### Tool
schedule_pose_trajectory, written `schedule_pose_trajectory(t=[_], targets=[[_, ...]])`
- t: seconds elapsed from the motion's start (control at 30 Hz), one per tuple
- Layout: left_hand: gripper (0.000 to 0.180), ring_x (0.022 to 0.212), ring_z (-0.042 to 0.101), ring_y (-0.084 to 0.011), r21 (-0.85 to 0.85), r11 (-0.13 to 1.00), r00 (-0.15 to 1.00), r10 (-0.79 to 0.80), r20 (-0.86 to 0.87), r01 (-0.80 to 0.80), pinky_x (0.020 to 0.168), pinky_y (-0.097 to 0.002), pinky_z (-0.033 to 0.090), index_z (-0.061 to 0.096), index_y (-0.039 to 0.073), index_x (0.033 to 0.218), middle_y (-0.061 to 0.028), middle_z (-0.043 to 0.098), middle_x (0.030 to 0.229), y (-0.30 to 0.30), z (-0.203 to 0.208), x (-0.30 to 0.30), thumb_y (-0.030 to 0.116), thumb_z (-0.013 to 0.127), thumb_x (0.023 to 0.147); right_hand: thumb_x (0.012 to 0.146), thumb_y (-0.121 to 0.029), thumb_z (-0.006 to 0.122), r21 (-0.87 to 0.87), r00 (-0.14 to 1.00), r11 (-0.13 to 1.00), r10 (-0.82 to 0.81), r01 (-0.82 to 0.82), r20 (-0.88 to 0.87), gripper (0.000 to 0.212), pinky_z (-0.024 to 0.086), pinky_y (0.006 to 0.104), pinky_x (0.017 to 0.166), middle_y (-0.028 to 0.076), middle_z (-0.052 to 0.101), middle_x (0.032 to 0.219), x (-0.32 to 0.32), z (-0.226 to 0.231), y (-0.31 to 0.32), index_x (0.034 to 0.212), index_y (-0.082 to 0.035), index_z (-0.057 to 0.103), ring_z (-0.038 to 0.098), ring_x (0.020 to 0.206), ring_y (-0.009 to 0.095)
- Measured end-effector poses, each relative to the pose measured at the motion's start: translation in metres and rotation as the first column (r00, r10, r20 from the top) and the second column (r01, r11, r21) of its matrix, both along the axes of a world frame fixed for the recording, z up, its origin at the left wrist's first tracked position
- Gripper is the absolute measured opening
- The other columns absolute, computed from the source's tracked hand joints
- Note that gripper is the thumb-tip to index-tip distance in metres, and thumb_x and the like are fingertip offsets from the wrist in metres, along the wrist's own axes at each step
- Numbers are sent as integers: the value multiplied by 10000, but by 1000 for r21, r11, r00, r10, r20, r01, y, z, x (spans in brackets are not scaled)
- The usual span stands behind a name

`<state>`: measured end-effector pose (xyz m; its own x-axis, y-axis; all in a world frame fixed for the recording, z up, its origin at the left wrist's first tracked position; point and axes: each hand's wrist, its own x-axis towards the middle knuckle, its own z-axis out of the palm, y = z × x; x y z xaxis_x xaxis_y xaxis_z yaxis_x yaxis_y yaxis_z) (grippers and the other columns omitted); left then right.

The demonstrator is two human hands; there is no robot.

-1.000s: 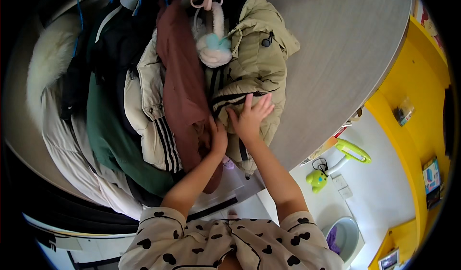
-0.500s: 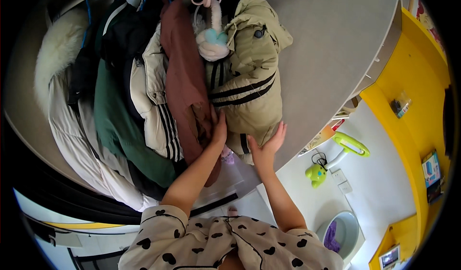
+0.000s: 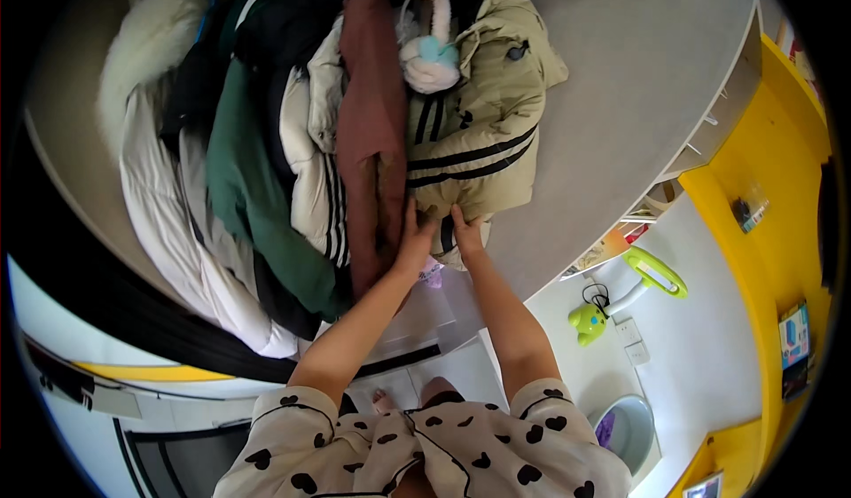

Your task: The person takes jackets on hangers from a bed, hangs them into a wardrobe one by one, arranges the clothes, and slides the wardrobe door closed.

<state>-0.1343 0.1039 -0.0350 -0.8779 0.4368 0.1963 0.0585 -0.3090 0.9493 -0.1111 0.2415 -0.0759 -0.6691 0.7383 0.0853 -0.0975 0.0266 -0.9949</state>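
Note:
A khaki padded jacket (image 3: 483, 135) with black stripes hangs at the right end of a row of coats. At its lower edge my left hand (image 3: 418, 241) is closed on the fabric, thumb and fingers at the hem's left side. Close beside it, my right hand (image 3: 468, 237) grips the same hem, its fingers partly hidden by the cloth. To the left of the jacket hangs a reddish-brown coat (image 3: 372, 99), next to my left wrist. A pink hook with a fluffy white and mint item (image 3: 432, 62) hangs between the two garments.
Further left hang a cream striped jacket (image 3: 310, 197), a green jacket (image 3: 239, 161) and a white coat with a fur collar (image 3: 146, 170). A grey wardrobe panel (image 3: 612, 99) stands right. Beyond it are a green desk lamp (image 3: 656, 272), a yellow shelf (image 3: 718, 206) and a basin (image 3: 631, 431).
My right hand has come in from the jacket's right side to its hem, nearer my left hand, and its spread fingers have closed. The view has shifted, and the jacket's lower edge sits higher.

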Motion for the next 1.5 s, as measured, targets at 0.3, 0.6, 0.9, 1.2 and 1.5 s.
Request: schedule_pose_trajectory(t=[0.3,0.6,0.9,1.2,1.5], targets=[[310,1033,565,-265,-54,933,729,242,-640,-357,924,-366,425,572,-18,1163,-148,590,1150,-111,59,88,10,544,856,680,-149,769,289,890,854,-456,433,13,934,283,450,1085,238,375,1381,76,-1,-28,1423,29,232,364,1280,390],[650,1185,436,-374,-233,780,719,358,-596,-581,1024,-385,355,320,3,1412,-230,419,1297,-89,32,37,134,649,867,819,-7,555,-174,967,955,251,-242,35,778,326,362,1051,183,282,1455,112,51,-43,1487,-64,160,370,1314,271],[653,1309,387,-224,-273,897,928,286,-240,-347,987,-328,396,305,141,1485,-83,367,1464,-134,0,114,48,591,906,834,-15,589,82,968,996,38,-18,-249,733,347,383,1046,161,257,1477,147,95,-123,1467,-64,223,367,1311,293],[308,1051,580,-164,39,811,775,571,-271,-584,888,-252,441,585,40,1216,-81,625,1115,-217,54,138,0,501,921,838,-76,646,452,828,771,549,-449,-115,793,357,338,1033,140,273,1506,72,66,-157,1503,-95,214,317,1352,277],[594,1256,350,-350,-57,92,108,839,-533,-994,1082,-417,265,349,-6,1372,-202,374,1346,-376,74,129,28,566,820,769,6,593,365,923,930,173,-38,-343,757,160,429,1127,221,245,1453,117,132,-277,1421,22,207,234,1357,366]])
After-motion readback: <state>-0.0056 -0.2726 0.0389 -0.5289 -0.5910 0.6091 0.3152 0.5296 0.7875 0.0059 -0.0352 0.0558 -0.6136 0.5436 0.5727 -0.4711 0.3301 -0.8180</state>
